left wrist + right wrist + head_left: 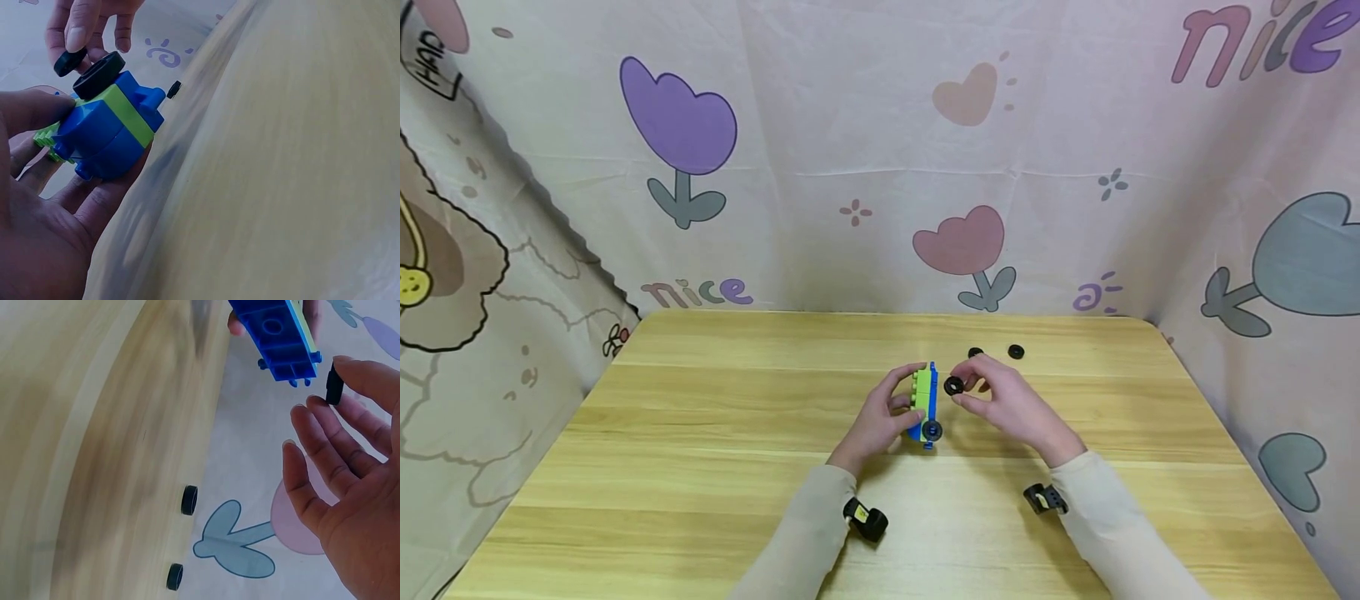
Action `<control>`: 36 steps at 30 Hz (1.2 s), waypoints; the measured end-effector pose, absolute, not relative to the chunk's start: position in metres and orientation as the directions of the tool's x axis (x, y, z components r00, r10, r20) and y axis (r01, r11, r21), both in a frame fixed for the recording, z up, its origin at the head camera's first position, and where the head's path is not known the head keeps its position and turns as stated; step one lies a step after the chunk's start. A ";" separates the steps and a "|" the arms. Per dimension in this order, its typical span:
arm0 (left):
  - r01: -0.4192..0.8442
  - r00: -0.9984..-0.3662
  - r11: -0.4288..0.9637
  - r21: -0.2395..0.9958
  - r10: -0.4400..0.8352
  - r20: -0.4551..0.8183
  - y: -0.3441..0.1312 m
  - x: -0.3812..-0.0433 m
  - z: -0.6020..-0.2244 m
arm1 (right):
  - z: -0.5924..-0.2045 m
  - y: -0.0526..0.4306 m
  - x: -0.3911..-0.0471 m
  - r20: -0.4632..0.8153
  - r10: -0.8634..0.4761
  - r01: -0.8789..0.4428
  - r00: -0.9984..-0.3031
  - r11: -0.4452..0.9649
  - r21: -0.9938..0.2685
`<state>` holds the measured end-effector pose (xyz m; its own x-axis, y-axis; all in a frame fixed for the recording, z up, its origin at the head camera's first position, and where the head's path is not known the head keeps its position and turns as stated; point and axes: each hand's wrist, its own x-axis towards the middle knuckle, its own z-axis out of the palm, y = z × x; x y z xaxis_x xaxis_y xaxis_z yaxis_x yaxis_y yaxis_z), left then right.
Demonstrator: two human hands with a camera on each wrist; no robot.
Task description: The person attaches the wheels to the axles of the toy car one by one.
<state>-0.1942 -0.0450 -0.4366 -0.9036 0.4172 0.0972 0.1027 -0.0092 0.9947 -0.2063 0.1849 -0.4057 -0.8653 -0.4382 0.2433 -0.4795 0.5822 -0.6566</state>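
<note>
My left hand (880, 421) grips a blue and lime-green toy car (924, 396) built of bricks, tilted on its side above the table. One black wheel (932, 430) sits on the car at its near end. In the right wrist view the car's blue underside (272, 328) shows, with bare axle pegs at one end. Between thumb and fingertip my right hand (1003, 400) pinches a second black wheel (953, 385), held just right of the car and apart from it. The left wrist view shows this pinched wheel (70, 62) beyond the mounted one (100, 75).
Two more black wheels lie on the wooden table (700, 433) beyond my right hand: one wheel (1016, 352) in plain sight, another wheel (975, 352) partly behind the hand. A printed cloth (805, 250) hangs along the table's back edge and sides.
</note>
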 end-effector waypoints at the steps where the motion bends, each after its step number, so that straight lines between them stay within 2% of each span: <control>1: 0.106 -0.903 -0.007 0.994 0.417 0.099 -0.045 -0.194 -0.437 | -0.405 0.184 -0.206 0.243 -0.435 -0.477 -0.867 0.584 -0.657; 8: 0.108 -0.897 -0.031 0.994 0.429 0.110 -0.044 -0.194 -0.438 | -0.404 0.175 -0.206 0.244 -0.409 -0.458 -0.879 0.584 -0.670; 25: 0.118 -0.898 -0.018 0.993 0.425 0.114 -0.042 -0.193 -0.441 | -0.412 0.166 -0.210 0.285 -0.423 -0.498 -0.860 0.573 -0.651; 36: 0.112 -0.903 -0.016 0.994 0.417 0.108 -0.042 -0.192 -0.440 | -0.414 0.162 -0.211 0.249 -0.424 -0.474 -0.871 0.589 -0.655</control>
<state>-0.1917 -0.0424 -0.4399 -0.9025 0.4168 0.1082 0.1115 -0.0165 0.9936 -0.2113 0.1621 -0.4135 -0.8709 -0.4235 0.2494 -0.4738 0.5885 -0.6551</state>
